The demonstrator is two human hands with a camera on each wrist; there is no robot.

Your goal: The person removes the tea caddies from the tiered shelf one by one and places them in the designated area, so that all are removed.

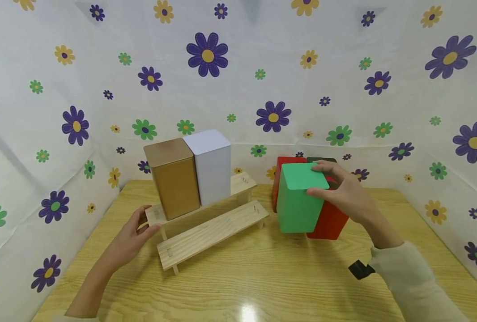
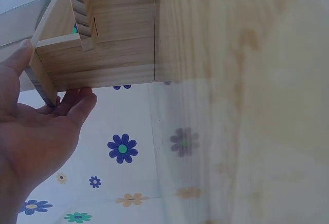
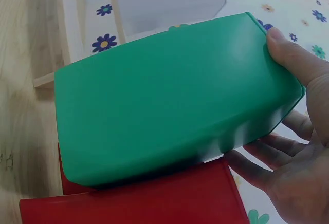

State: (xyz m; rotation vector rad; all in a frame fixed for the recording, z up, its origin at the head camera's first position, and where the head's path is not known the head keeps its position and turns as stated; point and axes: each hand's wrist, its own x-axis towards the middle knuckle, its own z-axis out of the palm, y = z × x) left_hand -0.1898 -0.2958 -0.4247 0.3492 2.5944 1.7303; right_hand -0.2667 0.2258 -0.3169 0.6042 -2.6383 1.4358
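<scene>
My right hand [image 1: 349, 192] holds a tall green tin [image 1: 300, 205] by its lidded top, thumb on one side and fingers on the other. In the right wrist view the green tin [image 3: 175, 100] overlaps a red tin [image 3: 144, 198]. At the left, my left hand [image 1: 127, 241] grips the end of a two-step wooden rack [image 1: 212, 235]; the left wrist view shows the thumb and fingers around the upper board's end [image 2: 43, 80]. A gold tin [image 1: 176, 188] and a white tin [image 1: 214, 174] stand side by side on the upper step.
Behind the green tin are a red tin [image 1: 276, 188], another red tin [image 1: 331, 219] and a dark tin [image 1: 323, 159], partly hidden. Flower-print cloth [image 1: 238, 85] walls in the wooden table [image 1: 238, 277] at the back and sides. Something black [image 1: 361, 269] sticks out from my right sleeve.
</scene>
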